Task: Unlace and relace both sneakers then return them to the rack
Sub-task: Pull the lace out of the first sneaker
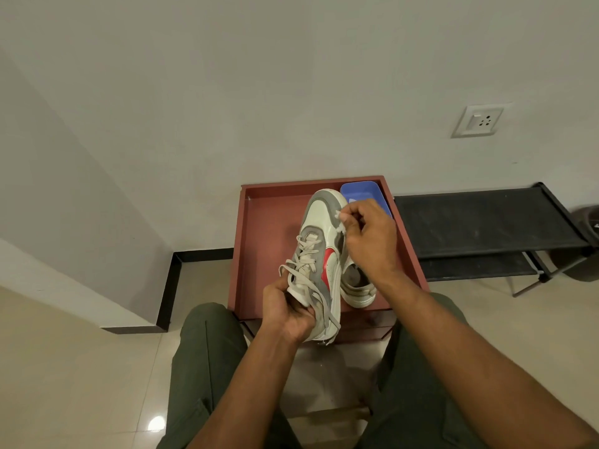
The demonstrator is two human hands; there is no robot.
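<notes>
The laced sneaker point(319, 251) was gripped at its heel by the left hand point(288, 307) above the red tray point(259, 241), its lace end point(340, 222) pinched by the right hand point(369, 234), while the second sneaker point(358, 286) lay in the tray and the rack point(486, 222) at right stood unfilled.

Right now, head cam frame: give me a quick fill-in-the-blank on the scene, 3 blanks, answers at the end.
1. The left hand grips the held sneaker at its ____ end.
2. The right hand pinches the tip of a ____.
3. The second sneaker lies in the red-brown tray, whose far corner holds a ____ container.

Missing words: heel; lace; blue
</notes>
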